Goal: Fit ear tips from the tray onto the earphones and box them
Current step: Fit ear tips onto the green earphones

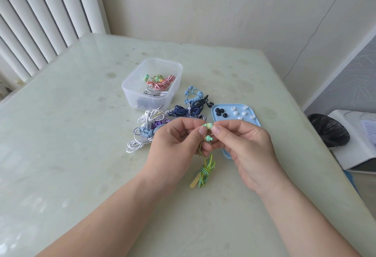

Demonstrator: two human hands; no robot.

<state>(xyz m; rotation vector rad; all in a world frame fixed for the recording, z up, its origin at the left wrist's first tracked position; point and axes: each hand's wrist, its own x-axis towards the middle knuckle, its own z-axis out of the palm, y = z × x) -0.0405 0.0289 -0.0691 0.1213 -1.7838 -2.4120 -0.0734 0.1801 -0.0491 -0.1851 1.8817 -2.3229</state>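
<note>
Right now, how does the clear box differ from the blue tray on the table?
The clear box is deep and see-through; the blue tray is shallow and opaque. The box holds coiled earphones; the tray holds loose black and white ear tips. The box is in full view; the right hand hides part of the tray. Both have rounded corners and rest on the table.
</note>
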